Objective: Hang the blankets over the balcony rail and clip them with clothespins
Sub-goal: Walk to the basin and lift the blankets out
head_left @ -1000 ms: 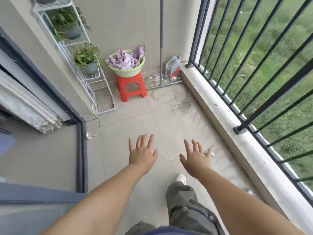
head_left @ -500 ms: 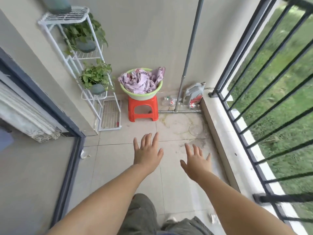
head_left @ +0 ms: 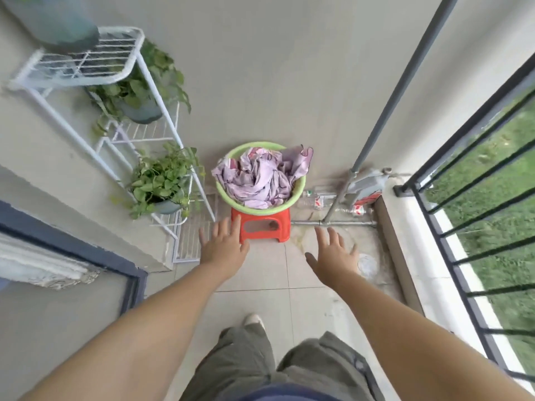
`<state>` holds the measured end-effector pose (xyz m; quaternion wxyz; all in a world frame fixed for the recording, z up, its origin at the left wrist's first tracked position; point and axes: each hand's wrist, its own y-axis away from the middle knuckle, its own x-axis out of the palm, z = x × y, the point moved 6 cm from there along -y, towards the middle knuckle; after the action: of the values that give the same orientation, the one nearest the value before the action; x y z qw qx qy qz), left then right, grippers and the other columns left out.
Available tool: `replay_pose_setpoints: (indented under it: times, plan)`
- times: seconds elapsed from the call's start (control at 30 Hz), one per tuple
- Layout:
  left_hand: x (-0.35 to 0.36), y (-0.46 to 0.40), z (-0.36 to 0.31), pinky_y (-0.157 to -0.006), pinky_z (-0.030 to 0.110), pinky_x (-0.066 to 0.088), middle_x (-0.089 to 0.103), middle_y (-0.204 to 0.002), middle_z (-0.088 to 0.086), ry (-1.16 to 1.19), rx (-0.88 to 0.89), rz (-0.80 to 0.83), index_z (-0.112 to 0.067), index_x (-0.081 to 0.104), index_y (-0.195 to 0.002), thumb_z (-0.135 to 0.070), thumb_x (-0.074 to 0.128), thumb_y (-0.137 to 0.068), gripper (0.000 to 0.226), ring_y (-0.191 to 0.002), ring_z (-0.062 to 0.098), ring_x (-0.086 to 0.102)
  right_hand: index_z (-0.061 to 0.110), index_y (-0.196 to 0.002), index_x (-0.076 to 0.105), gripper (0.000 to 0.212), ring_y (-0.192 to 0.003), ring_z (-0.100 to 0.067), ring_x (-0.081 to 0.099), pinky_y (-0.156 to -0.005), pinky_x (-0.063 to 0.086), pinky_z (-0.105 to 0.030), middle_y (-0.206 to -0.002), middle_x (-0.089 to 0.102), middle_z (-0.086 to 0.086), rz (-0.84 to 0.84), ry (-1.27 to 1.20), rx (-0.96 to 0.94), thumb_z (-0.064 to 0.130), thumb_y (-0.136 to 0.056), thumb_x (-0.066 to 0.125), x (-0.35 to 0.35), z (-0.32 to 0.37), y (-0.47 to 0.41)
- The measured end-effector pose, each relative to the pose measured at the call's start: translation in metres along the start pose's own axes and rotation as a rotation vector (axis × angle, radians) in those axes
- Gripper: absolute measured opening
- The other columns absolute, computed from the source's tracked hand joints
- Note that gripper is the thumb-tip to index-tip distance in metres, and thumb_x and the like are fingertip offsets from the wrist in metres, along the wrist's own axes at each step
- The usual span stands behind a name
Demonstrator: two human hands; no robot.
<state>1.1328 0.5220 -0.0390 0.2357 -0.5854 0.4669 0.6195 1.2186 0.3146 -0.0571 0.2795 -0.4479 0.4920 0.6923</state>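
Observation:
Crumpled lilac blankets [head_left: 257, 178] fill a green basin [head_left: 301, 185] that stands on a small red stool [head_left: 262, 225] against the far wall. My left hand [head_left: 223, 246] is stretched forward with fingers apart, just in front of the stool's left leg, holding nothing. My right hand [head_left: 333, 253] reaches out to the right of the stool, fingers spread and empty. The black balcony rail [head_left: 451, 198] with slanted bars runs along the right side. No clothespins are visible.
A white wire plant rack [head_left: 115, 134] with potted green plants [head_left: 162, 180] stands left of the basin. A grey pipe [head_left: 396, 91], a grey jug [head_left: 367, 183] and plastic bottles [head_left: 315, 201] sit in the far right corner. A dark door frame [head_left: 127, 273] is at left.
I have walked toward the basin: stool and basin are now much nearer and lower in view. Both hands stay open and extended, now almost at the stool.

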Motion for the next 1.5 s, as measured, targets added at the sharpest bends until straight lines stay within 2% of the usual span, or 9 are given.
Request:
replay_pose_setpoints:
  times: [0.33, 0.7, 0.87, 0.97, 1.03, 1.17, 1.3, 1.4, 1.5]
  plan:
    - [0.005, -0.190, 0.000, -0.115, 0.046, 0.015, 0.019, -0.153, 0.011, 0.055, 0.038, 0.145, -0.021, 0.009, -0.147, -0.039, 0.035, -0.095, 0.061, -0.141, 0.027, 0.016, 0.024, -0.145, 0.007, 0.067, -0.137, -0.028, 0.026, -0.102, 0.036, -0.048, -0.152, 0.019, -0.009, 0.155, -0.064, 0.032, 0.046, -0.090, 0.039, -0.022, 0.017, -0.195]
    - [0.109, -0.380, 0.005, -0.117, 0.048, 0.012, -0.002, -0.157, 0.013, 0.076, -0.013, 0.379, -0.018, -0.007, -0.147, -0.050, 0.048, -0.087, 0.088, -0.145, 0.031, 0.002, 0.026, -0.145, 0.005, 0.073, -0.133, -0.031, 0.034, -0.094, 0.042, -0.046, -0.151, 0.019, -0.010, 0.381, -0.174, -0.017, 0.051, -0.088, 0.044, 0.045, 0.056, -0.434]
    - [0.181, -0.427, 0.024, -0.113, 0.055, 0.009, -0.013, -0.156, 0.012, 0.012, -0.103, 0.462, -0.020, -0.011, -0.146, -0.065, 0.055, -0.074, 0.109, -0.144, 0.032, -0.010, 0.032, -0.144, -0.009, 0.104, -0.140, -0.035, 0.019, -0.111, 0.025, -0.052, -0.155, 0.009, -0.013, 0.488, -0.617, 0.226, 0.068, -0.071, 0.055, 0.120, 0.081, -0.494]
    - [0.202, -0.444, 0.026, -0.108, 0.052, 0.024, 0.015, -0.150, 0.013, -0.060, -0.109, 0.353, -0.018, 0.011, -0.142, -0.058, 0.066, -0.069, 0.099, -0.139, 0.033, 0.016, 0.025, -0.146, -0.006, 0.116, -0.136, -0.035, 0.030, -0.111, 0.028, -0.049, -0.153, 0.022, -0.015, 0.512, -0.948, 0.440, 0.069, -0.063, 0.062, 0.154, 0.092, -0.514]
    - [0.203, -0.454, 0.028, -0.098, 0.047, 0.035, 0.033, -0.140, 0.007, -0.089, -0.091, 0.267, -0.021, 0.022, -0.134, -0.053, 0.069, -0.070, 0.085, -0.128, 0.029, 0.033, 0.016, -0.146, 0.008, 0.106, -0.130, -0.033, 0.039, -0.108, 0.034, -0.045, -0.146, 0.036, -0.013, 0.495, -0.992, 0.499, 0.060, -0.069, 0.065, 0.160, 0.091, -0.527]
    - [0.183, -0.463, 0.033, -0.093, 0.046, 0.041, 0.041, -0.134, 0.008, 0.012, -0.061, 0.302, -0.019, 0.029, -0.134, -0.047, 0.064, -0.079, 0.071, -0.123, 0.030, 0.039, 0.013, -0.135, 0.036, 0.068, -0.109, -0.030, 0.052, -0.095, 0.044, -0.043, -0.118, 0.052, -0.010, 0.340, -1.010, 0.491, 0.036, -0.078, 0.064, 0.137, 0.083, -0.541]
    - [0.129, -0.447, 0.035, -0.093, 0.045, 0.042, 0.044, -0.127, 0.015, 0.253, -0.074, 0.303, -0.015, 0.035, -0.132, -0.033, 0.060, -0.085, 0.057, -0.120, 0.034, 0.040, 0.019, -0.086, 0.053, 0.012, -0.072, -0.024, 0.054, -0.068, 0.048, -0.034, -0.076, 0.053, -0.002, 0.274, -1.199, 0.490, 0.025, -0.079, 0.061, 0.083, 0.090, -0.518]
    - [0.072, -0.424, 0.036, -0.095, 0.043, 0.042, 0.045, -0.128, 0.016, 0.478, -0.107, 0.274, -0.015, 0.035, -0.134, -0.025, 0.057, -0.087, 0.054, -0.119, 0.032, 0.043, 0.013, -0.087, 0.051, 0.011, -0.054, -0.016, 0.042, -0.048, 0.034, -0.025, -0.067, 0.045, -0.005, 0.266, -1.347, 0.455, 0.017, -0.082, 0.060, 0.014, 0.104, -0.493]
    - [0.011, -0.396, 0.028, -0.101, 0.040, 0.039, 0.039, -0.140, 0.012, 0.617, -0.086, 0.252, -0.016, 0.027, -0.141, -0.034, 0.060, -0.086, 0.067, -0.128, 0.028, 0.041, 0.001, -0.095, 0.051, 0.026, -0.068, -0.025, 0.050, -0.056, 0.046, -0.044, -0.081, 0.052, -0.013, 0.189, -1.386, 0.283, 0.017, -0.078, 0.062, -0.073, 0.117, -0.467]
